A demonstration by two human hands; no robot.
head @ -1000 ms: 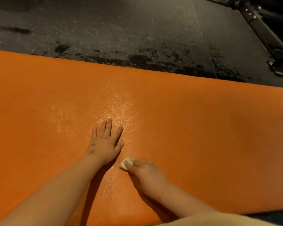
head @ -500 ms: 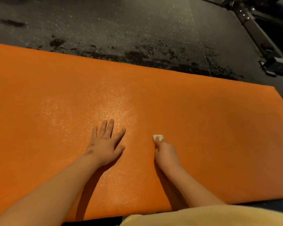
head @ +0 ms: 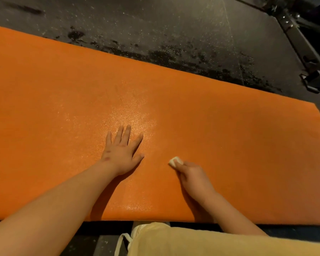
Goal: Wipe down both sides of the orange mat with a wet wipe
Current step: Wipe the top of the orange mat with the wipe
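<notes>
Orange mat (head: 220, 126) lies flat on the dark floor (head: 155, 23), left hand (head: 121, 154) splayed open on it, right hand (head: 194, 177) with grip pinched round a wadded wet wipe (head: 175, 161); soft, light and floppy, probably best turned by its near edge.

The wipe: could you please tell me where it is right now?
In the head view, the wipe is low centre on the mat, in the grip of the right hand, just right of the flat left hand.

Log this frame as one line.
phase: wiping upper side | left hand: flat on orange mat | right hand: grips wet wipe against mat
</notes>
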